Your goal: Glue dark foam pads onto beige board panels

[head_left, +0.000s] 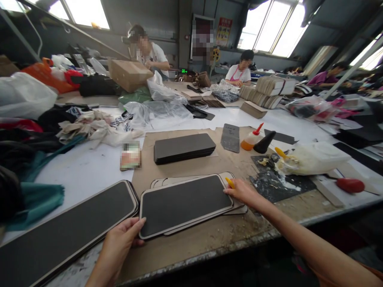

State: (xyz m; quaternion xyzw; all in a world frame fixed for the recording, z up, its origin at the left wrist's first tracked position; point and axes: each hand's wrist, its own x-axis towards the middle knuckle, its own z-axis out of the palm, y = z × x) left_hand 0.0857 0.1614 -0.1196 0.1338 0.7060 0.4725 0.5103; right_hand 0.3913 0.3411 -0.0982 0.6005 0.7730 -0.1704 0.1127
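Observation:
A dark panel with a pale border [185,205] lies on a loose stack of similar pale-edged pieces near the table's front. My left hand [127,237] grips its lower left corner, thumb on top and fingers beneath. At the panel's right end, my right hand [239,190] pinches the edge, with a yellow tool [230,183] held in the same fingers. Left of my left hand lies a pile of longer bordered dark panels [74,227]. Behind the held panel sits a neat stack of plain dark boards [184,147].
On the right are a glue bottle [250,137], a black cone [265,142], a glue-smeared dark sheet [278,179], a white plastic container [317,157] and a red object [350,185]. Fabric scraps [92,127] lie left. Several people sit farther back beside cardboard stacks [269,91].

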